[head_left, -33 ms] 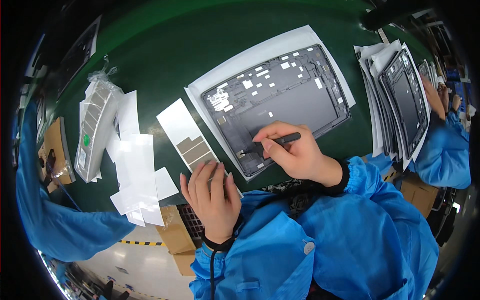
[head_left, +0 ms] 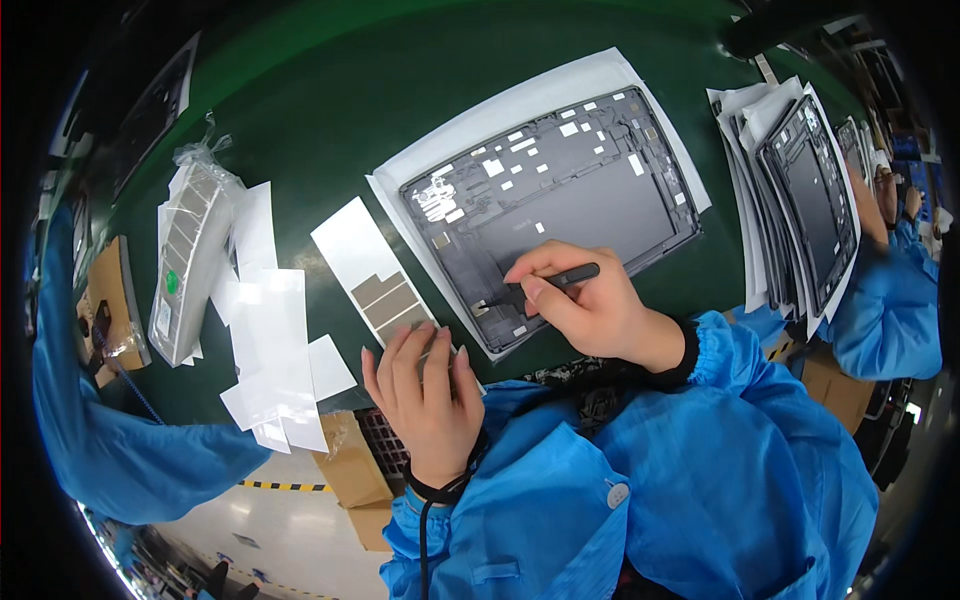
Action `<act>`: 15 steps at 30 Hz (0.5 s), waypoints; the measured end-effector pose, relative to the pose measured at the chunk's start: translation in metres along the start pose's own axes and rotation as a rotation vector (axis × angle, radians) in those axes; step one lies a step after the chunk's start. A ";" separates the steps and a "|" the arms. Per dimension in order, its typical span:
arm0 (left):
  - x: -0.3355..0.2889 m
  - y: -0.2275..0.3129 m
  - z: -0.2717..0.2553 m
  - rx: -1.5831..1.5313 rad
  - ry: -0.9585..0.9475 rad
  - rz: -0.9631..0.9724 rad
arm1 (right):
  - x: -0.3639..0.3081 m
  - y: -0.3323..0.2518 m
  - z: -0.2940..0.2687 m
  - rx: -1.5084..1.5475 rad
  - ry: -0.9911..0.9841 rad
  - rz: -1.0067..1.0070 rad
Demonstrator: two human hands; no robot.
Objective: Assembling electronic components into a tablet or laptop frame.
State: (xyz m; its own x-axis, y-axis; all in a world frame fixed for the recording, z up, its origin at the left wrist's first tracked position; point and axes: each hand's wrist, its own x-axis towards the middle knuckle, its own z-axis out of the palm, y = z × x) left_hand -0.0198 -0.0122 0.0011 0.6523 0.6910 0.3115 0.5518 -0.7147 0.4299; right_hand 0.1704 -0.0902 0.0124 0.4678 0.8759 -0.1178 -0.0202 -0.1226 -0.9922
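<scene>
A green tabletop point(head_left: 315, 115) fills most of the view, and its near edge runs just below the left hand and the person's sleeves. Green surface shows beyond the work and in a narrow gap between the dark device shell point(head_left: 585, 220) and the stack of shells point(head_left: 815, 215) at the right. The dark shell lies tilted in the middle, on a white sheet point(head_left: 480, 132) that juts past its far and left edges.

At the far left, a knotted clear bag point(head_left: 190, 255) holds a block of grey strips; behind it, near the table's edge, stands a cardboard piece point(head_left: 118, 300). Loose white papers point(head_left: 272, 330) overlap beside the bag, between it and the hands.

A white card point(head_left: 345, 240) with grey pads point(head_left: 388, 300) lies just left of the shell; the left hand point(head_left: 425, 395) covers its near end, fingers slightly apart and curved. The right hand point(head_left: 590, 305) pinches a slim black tool point(head_left: 578, 275) over the shell's near left corner, hiding part of it; whether the tip grips anything, I cannot tell.
</scene>
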 end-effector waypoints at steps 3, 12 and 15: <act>0.000 0.001 0.002 -0.003 -0.059 0.021 | 0.002 -0.002 -0.004 -0.050 -0.024 -0.003; 0.001 0.003 0.003 0.004 -0.108 0.009 | 0.000 -0.006 -0.009 -0.108 -0.088 0.072; 0.005 0.014 -0.006 0.025 -0.167 0.062 | 0.000 -0.005 -0.007 -0.109 -0.087 0.025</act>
State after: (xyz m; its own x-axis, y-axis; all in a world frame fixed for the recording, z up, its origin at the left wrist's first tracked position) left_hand -0.0120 -0.0181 0.0133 0.7612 0.6198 0.1910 0.5194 -0.7589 0.3927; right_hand 0.1766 -0.0925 0.0179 0.3897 0.9086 -0.1499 0.0675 -0.1905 -0.9794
